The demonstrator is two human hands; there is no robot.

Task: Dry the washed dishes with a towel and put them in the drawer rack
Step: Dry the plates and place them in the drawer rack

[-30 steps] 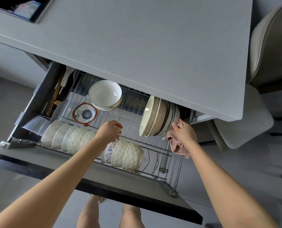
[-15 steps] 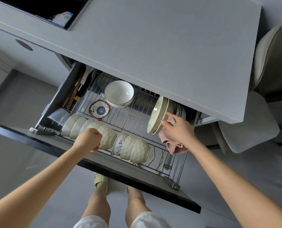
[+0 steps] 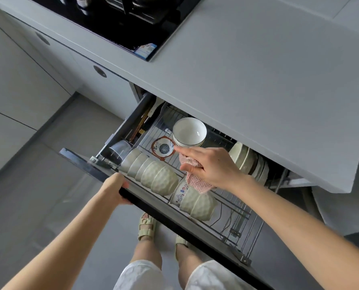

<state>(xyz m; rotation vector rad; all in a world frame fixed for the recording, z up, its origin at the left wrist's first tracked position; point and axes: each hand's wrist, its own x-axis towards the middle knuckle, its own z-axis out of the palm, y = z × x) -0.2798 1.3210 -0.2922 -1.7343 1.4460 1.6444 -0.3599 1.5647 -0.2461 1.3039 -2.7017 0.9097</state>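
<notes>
Gripping the top edge of the drawer front (image 3: 195, 234) near its left end, the left hand (image 3: 116, 190) is wrapped round the dark panel. The right hand (image 3: 213, 167) hangs over the middle of the wire rack (image 3: 235, 206). Its thumb and lower fingers are clamped on a bunched pink towel (image 3: 196, 181), while the forefinger sticks out straight. The fingertip is just beside the rim of a small patterned dish (image 3: 163, 147); whether it touches, I can't tell. That dish sits toward the rack's back left, close against a stack of white bowls (image 3: 189, 130) behind it.

Along the rack's front edge a row of cream bowls (image 3: 153, 174) lies on its side, packed close from the left corner to the middle. Next come a printed bowl (image 3: 180, 192) and a shorter cream group (image 3: 199, 206), and the towel droops just above these. Upright plates (image 3: 247, 162) stand at the rack's right back, half under the overhanging countertop (image 3: 258, 80), whose edge covers the rear of the drawer.

Bare wire shows at the front right corner and between the dish and the bowl row. A narrow compartment along the drawer's left wall holds chopsticks (image 3: 142, 124) and a clear cup (image 3: 120, 149). The person's sandalled feet (image 3: 146, 227) stand on the floor just below the drawer front.
</notes>
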